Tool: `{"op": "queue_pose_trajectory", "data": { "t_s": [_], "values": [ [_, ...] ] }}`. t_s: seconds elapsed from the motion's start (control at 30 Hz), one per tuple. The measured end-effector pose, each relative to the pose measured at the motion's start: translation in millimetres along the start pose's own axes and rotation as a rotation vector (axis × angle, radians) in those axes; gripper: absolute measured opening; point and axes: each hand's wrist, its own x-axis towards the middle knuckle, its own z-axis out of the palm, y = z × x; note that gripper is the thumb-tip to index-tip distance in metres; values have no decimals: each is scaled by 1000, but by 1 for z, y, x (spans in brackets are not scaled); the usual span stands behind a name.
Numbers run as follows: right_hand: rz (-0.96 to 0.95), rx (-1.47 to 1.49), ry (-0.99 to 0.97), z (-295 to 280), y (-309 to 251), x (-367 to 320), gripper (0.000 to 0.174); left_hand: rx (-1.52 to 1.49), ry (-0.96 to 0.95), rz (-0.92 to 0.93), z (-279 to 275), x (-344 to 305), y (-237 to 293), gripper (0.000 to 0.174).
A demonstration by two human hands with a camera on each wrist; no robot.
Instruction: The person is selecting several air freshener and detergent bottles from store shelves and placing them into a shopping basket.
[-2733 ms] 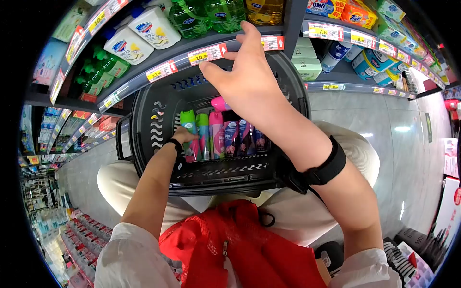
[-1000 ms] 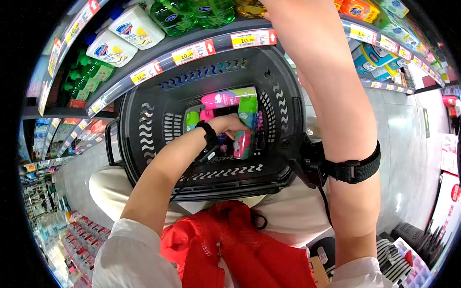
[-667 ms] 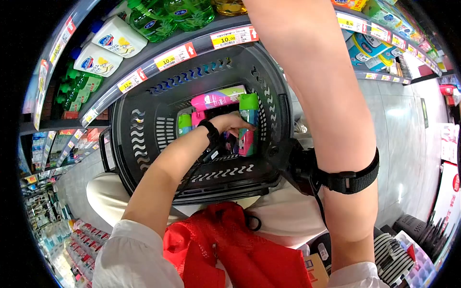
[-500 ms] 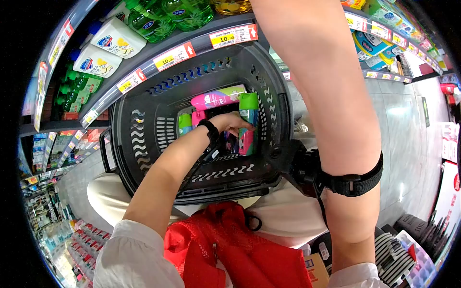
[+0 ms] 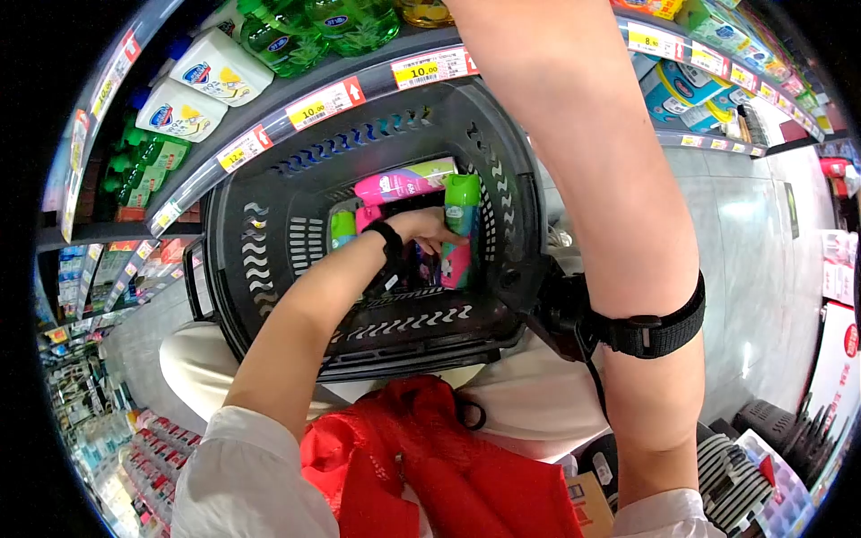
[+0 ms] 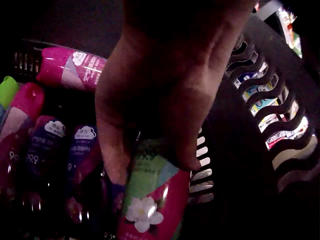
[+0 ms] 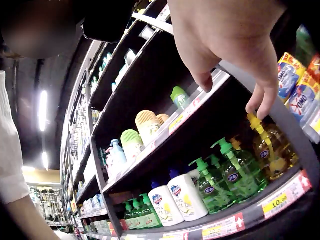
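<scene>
1. Reference: I read clock positions in the head view from the middle of the black basket (image 5: 421, 359), with 12 o'clock toward the store shelf (image 5: 378, 94).
2. Left hand (image 5: 421, 226): my fingers and thumb grip a green-and-pink can (image 5: 463, 222) from both sides. The can is at 3 o'clock inside the basket, its green cap pointing to 12 o'clock.
3. Basket contents: a pink-and-lime can (image 5: 404, 182) lies crosswise at 12 o'clock. A green-capped can (image 5: 343, 229) sits at 9 o'clock, and purple cans (image 6: 82, 160) lie next to my gripping fingers.
4. Right hand (image 7: 230, 45): my forearm crosses the head view from 4 to 1 o'clock. In the right wrist view, my fingers point down, standing wide of the thumb. They are at the yellow pump of an amber bottle (image 7: 275, 160); I cannot tell whether they touch it.
5. Shelf stock: from my right hand, green pump bottles (image 7: 245, 172) stand at 6 o'clock and white bottles (image 7: 172, 202) at 7 o'clock.
</scene>
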Motion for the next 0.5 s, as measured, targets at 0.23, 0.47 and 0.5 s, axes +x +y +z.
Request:
{"op": "queue_pose_trajectory", "data": {
  "t_s": [0.23, 0.47, 0.5],
  "values": [
    [-34, -27, 3, -4, 3, 2, 50, -6, -118, 31, -21, 4, -21, 69],
    [13, -229, 22, 8, 6, 7, 58, 247, 138, 276, 3, 38, -31, 71],
    [104, -91, -51, 4, 6, 11, 59, 444, 298, 456, 4, 61, -47, 73]
  ]
}}
